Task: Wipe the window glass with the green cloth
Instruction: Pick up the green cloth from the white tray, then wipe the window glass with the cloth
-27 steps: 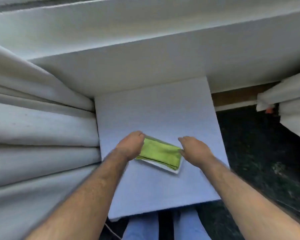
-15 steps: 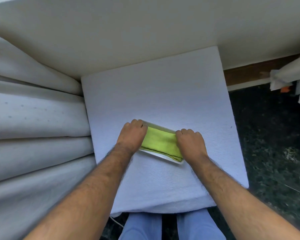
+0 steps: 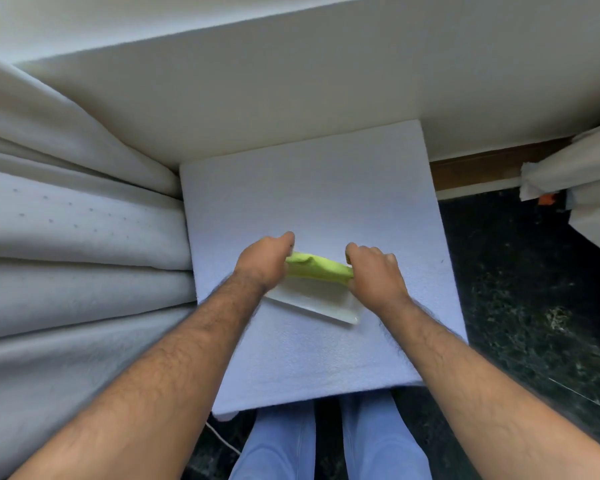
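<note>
You are lifting green cloth [image 3: 317, 269] off clear flat tray [image 3: 321, 304] on white bench [image 3: 312, 209]. Left hand [image 3: 264, 263] gripping left end, right hand [image 3: 374, 271] gripping right end; both grips closed on cloth, holding it just above tray. Wiping not started yet. No window glass showing here. Next, likely carrying cloth up to glass. White curtains [image 3: 77, 237] hanging beside bench on left, maybe getting in way.

We see soft, even daylight on the white foam board [image 3: 312, 188], with no glare and only faint shadows. Around it, the wide lens bends the edges; forearms nearest us blur slightly.
</note>
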The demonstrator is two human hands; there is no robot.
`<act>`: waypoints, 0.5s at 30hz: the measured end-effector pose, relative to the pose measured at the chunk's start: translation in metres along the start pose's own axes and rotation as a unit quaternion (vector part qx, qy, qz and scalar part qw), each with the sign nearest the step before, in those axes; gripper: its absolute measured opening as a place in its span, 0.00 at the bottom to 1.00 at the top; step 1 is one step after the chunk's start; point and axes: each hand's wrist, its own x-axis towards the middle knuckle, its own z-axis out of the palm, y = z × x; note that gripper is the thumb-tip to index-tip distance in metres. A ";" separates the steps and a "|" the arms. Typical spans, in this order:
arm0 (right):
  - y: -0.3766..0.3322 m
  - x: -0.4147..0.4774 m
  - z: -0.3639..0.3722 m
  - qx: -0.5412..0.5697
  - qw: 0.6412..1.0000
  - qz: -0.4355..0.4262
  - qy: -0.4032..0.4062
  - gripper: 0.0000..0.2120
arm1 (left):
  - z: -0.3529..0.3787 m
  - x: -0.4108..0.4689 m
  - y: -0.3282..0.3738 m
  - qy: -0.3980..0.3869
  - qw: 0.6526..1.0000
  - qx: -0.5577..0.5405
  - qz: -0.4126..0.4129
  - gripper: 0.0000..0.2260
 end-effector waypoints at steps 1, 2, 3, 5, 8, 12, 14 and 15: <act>0.000 0.001 -0.015 0.011 1.000 0.004 0.004 0.14 | -0.015 -0.003 0.002 0.013 1.000 -0.007 -0.001 0.12; -0.001 0.001 -0.036 0.013 1.000 0.004 0.007 0.17 | -0.034 -0.006 0.004 0.028 0.999 -0.016 0.000 0.15; -0.003 0.000 -0.057 0.011 1.000 0.001 0.008 0.18 | -0.055 -0.011 0.008 0.039 0.999 -0.023 0.000 0.17; -0.009 -0.001 -0.105 0.003 1.000 -0.003 0.026 0.15 | -0.102 -0.022 0.016 0.065 0.998 -0.020 0.008 0.16; -0.024 -0.010 -0.181 0.006 0.996 -0.004 0.085 0.12 | -0.174 -0.045 0.025 0.129 0.991 -0.032 0.029 0.13; -0.044 -0.034 -0.299 0.026 0.989 -0.005 0.145 0.14 | -0.275 -0.084 0.033 0.236 0.955 -0.178 0.032 0.09; -0.058 -0.051 -0.362 0.043 0.984 -0.010 0.172 0.13 | -0.327 -0.110 0.039 0.281 0.927 -0.248 0.029 0.08; -0.066 -0.060 -0.394 0.045 0.980 -0.021 0.192 0.12 | -0.355 -0.124 0.043 0.305 0.912 -0.271 0.034 0.08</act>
